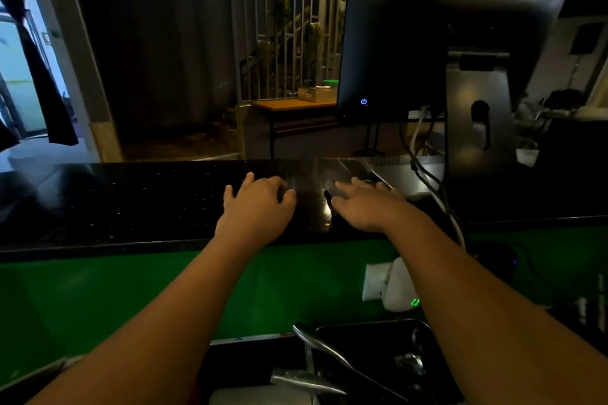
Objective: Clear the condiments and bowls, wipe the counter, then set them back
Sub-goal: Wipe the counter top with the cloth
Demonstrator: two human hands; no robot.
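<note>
Both hands are laid palm down on the dark surface [131,200], near each other but apart. The left hand [258,204] is spread with nothing seen under it. The right hand [365,207] is stretched flat just beside the monitor [427,43] base. No condiments or bowls are seen on the surface, so the clearing is judged done and the wiping is taken as the step in hand or about to begin. A cloth is called for next, with strokes carried along the whole surface and kept away from the cables [424,174] at the right.

No cloth can be made out. A small grey patch [331,187] at the right fingertips may be an object or a glare spot; which cannot be told. The left stretch of the surface is lost in shadow. The sink [378,355] below is cut off by the frame edge, and its contents are too dark to be named.
</note>
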